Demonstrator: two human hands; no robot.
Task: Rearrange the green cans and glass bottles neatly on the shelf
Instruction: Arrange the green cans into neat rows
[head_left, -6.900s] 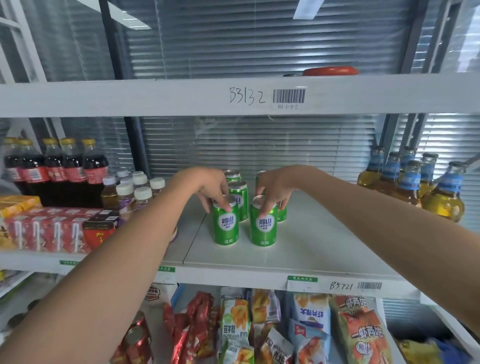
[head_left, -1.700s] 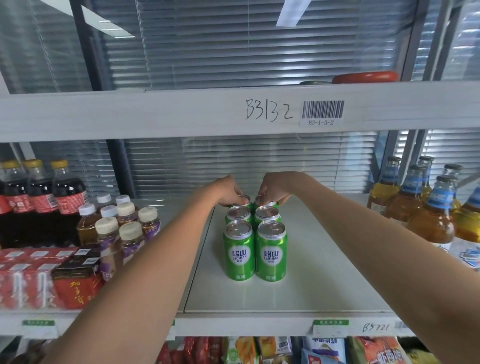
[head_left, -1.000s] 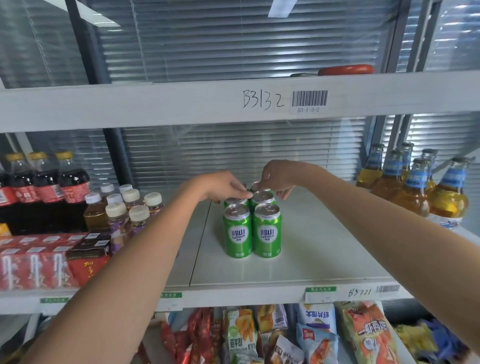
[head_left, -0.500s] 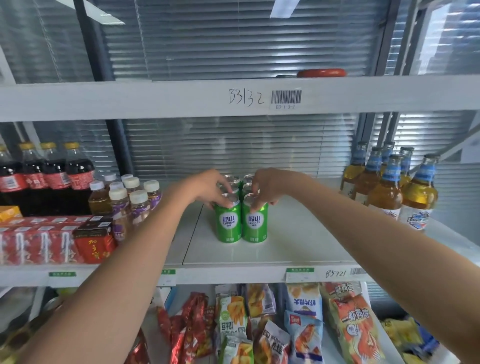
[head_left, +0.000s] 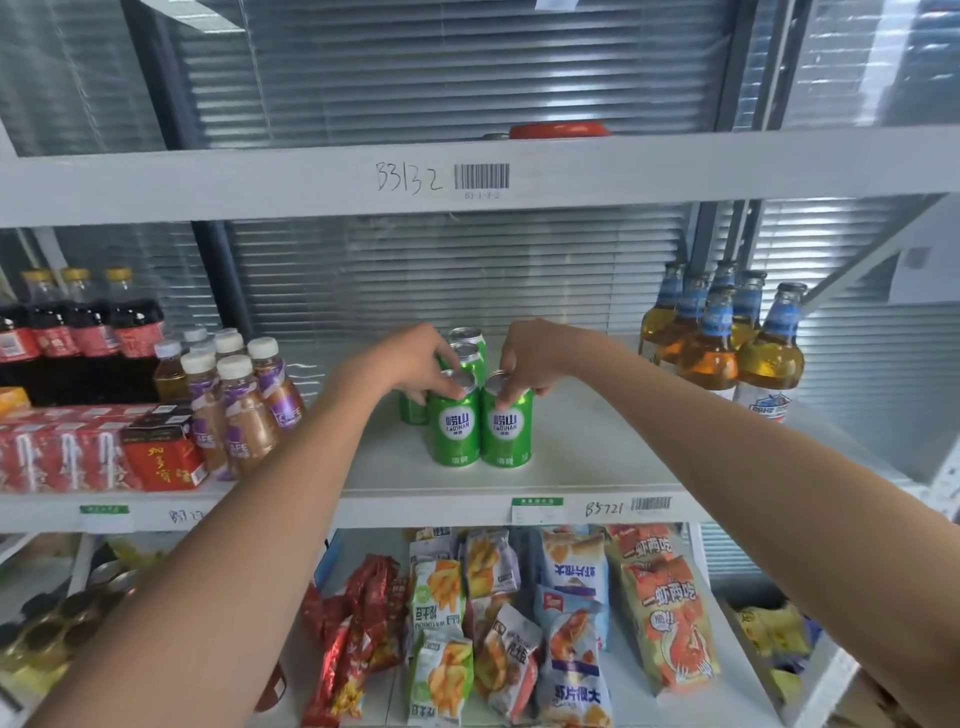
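Several green cans stand in two close rows on the middle of the white shelf (head_left: 587, 457). The front left can (head_left: 453, 426) has my left hand (head_left: 415, 364) gripping its rim from above. My right hand (head_left: 530, 358) grips the top of the front right can (head_left: 506, 426) the same way. More green cans (head_left: 470, 345) line up behind them, partly hidden by my hands. A cluster of glass bottles (head_left: 727, 343) with amber drink and blue neck labels stands at the right end of the same shelf.
Left of the cans stand small white-capped drink bottles (head_left: 244, 395), dark soda bottles (head_left: 83, 338) and red cartons (head_left: 161, 457). The upper shelf beam (head_left: 311, 182) hangs above. Snack bags (head_left: 519, 623) fill the shelf below.
The camera has drawn closer and shifted a little. Both hands stay on the tops of the two front cans, and the can rows look tighter than a second ago.
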